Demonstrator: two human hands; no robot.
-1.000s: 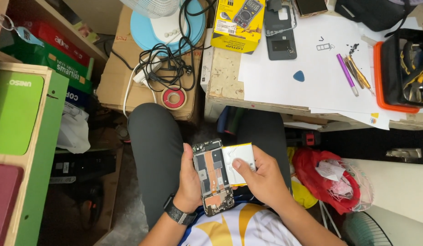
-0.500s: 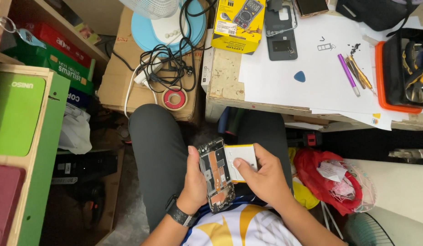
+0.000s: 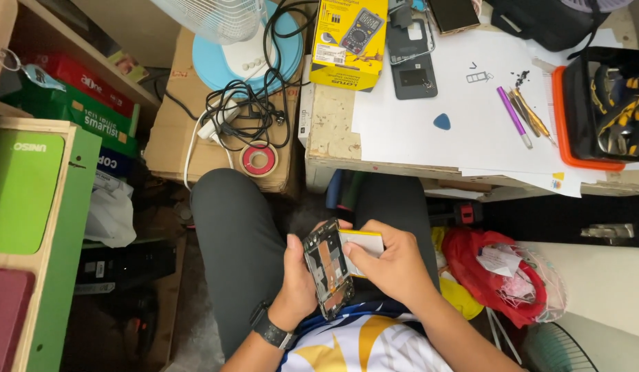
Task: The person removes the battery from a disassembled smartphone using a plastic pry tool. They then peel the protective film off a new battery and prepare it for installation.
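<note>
Low over the lap, the left hand (image 3: 299,286) grips an opened phone frame (image 3: 328,269) by its long edge, thumb laid along the side, the bare inner boards and copper patches facing up and the frame tilted slightly. The right hand (image 3: 392,265) closes around a flat white battery with a yellow edge (image 3: 364,244), its fingers curled over the top, and the battery lies touching the frame's right side. A black wristwatch (image 3: 273,331) sits on the left wrist. Right of the knees, a red plastic bag (image 3: 502,275) holds crumpled paper. Further off, a red tape roll (image 3: 259,159) lies on a cardboard box (image 3: 175,131) beside tangled black cables (image 3: 244,110). On the worktable's white paper (image 3: 464,131) lie a blue pick (image 3: 442,122), a purple tool (image 3: 514,116) and a dark phone back cover (image 3: 414,69); a yellow multimeter box (image 3: 348,38) rests at the far edge, and an orange-rimmed tool case (image 3: 595,110) stands to the right.
</note>
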